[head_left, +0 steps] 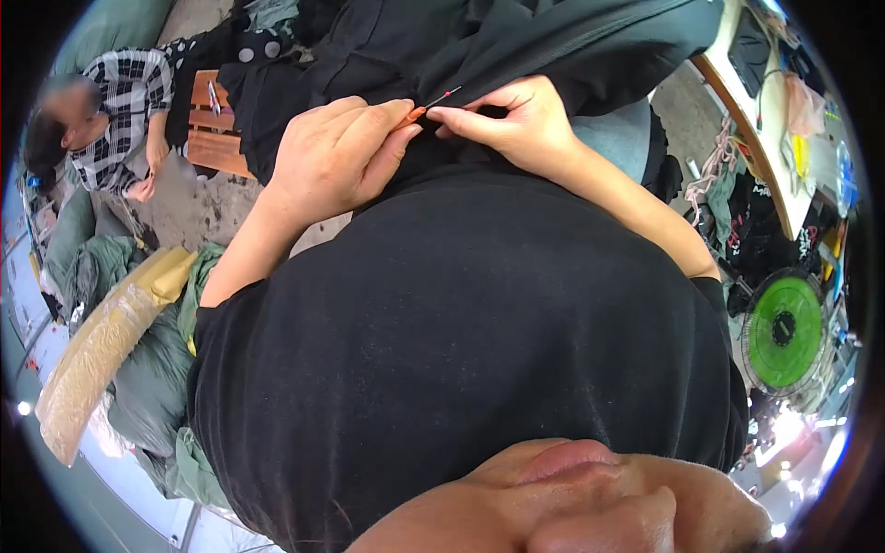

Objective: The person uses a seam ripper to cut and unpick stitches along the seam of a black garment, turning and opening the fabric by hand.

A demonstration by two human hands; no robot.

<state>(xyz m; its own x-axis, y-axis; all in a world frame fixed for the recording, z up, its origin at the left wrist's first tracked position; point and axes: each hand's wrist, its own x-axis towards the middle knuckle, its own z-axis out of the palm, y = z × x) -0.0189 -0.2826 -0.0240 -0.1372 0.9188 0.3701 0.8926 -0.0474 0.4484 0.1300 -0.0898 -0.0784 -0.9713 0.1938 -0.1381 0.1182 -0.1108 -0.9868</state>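
My left hand [336,152] is closed around the orange handle of a seam ripper [416,113]. Its thin metal shaft points up and to the right, with a small red ball near the tip. Close beside it, my right hand [521,124] is in a pinch, thumb and forefinger meeting next to the handle. What lies between those fingertips is too small to make out. Black cloth [590,55] spreads beneath and beyond both hands, across my lap.
A person in a checked shirt [124,78] sits at far left by a wooden slatted stool [217,138]. A wrapped roll [106,355] and green bundles [157,382] lie at left. At right are a table edge [756,152] and a green fan [784,355].
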